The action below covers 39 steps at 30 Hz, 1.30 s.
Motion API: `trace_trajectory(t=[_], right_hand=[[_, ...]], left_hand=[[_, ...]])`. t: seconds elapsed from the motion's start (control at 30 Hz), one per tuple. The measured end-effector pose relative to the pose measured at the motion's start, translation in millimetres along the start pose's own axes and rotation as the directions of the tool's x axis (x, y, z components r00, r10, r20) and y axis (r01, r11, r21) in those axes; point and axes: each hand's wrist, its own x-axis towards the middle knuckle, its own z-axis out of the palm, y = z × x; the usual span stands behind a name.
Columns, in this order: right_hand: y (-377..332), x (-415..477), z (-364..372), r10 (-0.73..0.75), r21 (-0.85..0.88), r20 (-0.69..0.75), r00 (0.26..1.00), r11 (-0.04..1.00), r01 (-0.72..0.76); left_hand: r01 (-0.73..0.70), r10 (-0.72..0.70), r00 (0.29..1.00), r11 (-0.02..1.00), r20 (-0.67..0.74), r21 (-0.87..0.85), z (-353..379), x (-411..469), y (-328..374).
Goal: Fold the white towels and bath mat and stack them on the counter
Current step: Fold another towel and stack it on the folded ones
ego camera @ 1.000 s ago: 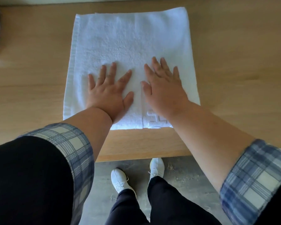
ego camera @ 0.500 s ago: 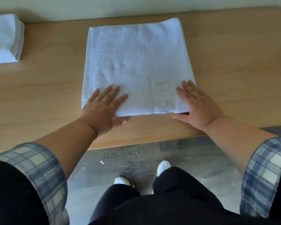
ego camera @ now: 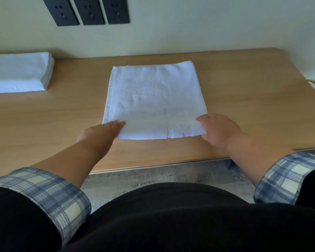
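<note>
Our folded towel [ego camera: 155, 99] sits mid-surface [ego camera: 253, 110], well apart from the finished stack [ego camera: 18, 73] at the far left. It's soft, light and floppy, so we'd grab both near corners and carry them over together or it'll sag. The fingers of our right hand [ego camera: 220, 130] are curled round the near right corner. Those of our left hand [ego camera: 100, 133] lie straight and together on the near left one, and we can't tell if the thumb's tucked under.

You have a white towel [ego camera: 155, 99] on the light wood-grain counter [ego camera: 244, 106], blue-and-cream plaid cuffs [ego camera: 49, 193] on black sleeves [ego camera: 16, 215], black sockets [ego camera: 91, 11] on a pale green wall [ego camera: 207, 24], and a grey floor [ego camera: 171, 177].
</note>
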Motion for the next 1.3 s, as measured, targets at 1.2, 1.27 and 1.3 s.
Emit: trace_trajectory(t=[1.2, 1.27, 1.3], right_hand=[[19, 120, -96, 0.453, 0.879, 0.163, 0.877, 0.337, -0.337], [23, 139, -88, 0.464, 0.842, 0.187, 0.866, 0.378, -0.385], [24, 147, -83, 0.479, 0.819, 0.195, 0.856, 0.400, -0.411]], left_hand=[[0.481, -0.630, 0.713, 0.120, 0.308, -0.869, -108, 104, -29], [0.557, -0.662, 0.690, 0.226, 0.294, -0.799, -102, 119, -29], [0.586, -0.669, 0.687, 0.276, 0.286, -0.762, -99, 126, -29]])
